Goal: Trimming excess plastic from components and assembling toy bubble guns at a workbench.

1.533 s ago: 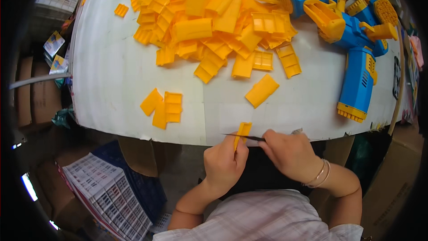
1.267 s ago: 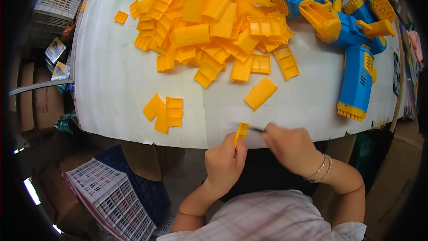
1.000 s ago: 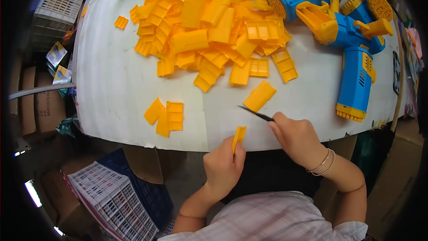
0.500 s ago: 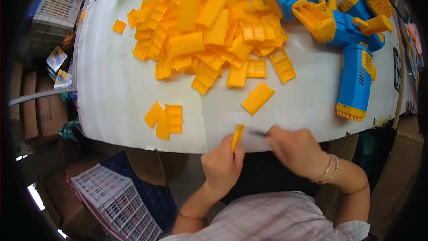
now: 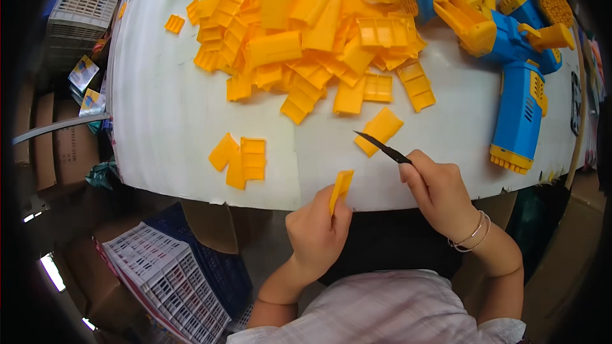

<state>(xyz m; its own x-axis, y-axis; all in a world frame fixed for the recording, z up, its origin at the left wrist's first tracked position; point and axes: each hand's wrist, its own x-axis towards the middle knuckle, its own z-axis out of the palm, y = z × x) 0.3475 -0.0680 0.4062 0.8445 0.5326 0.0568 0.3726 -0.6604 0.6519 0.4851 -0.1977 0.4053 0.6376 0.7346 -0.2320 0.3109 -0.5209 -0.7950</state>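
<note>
My left hand is closed around a small yellow plastic cover, which stands up edge-on between thumb and fingers. In my right hand is a black craft knife, its thin pointed blade aimed up and to the left. The blade passes over a loose yellow cover lying on the white table. To the left lie a few more covers in a small group. Beyond my hands a large heap of yellow covers spreads over the table, some showing ribbed undersides.
Blue and yellow toy guns lie along the right and far right of the table. White plastic crates stand below at the left, with cardboard boxes and a metal bar by the table's left edge.
My right hand has moved up and away from the yellow cover, and the knife, blurred before, now shows clearly. My left hand keeps its hold. The whole view has shifted slightly.
</note>
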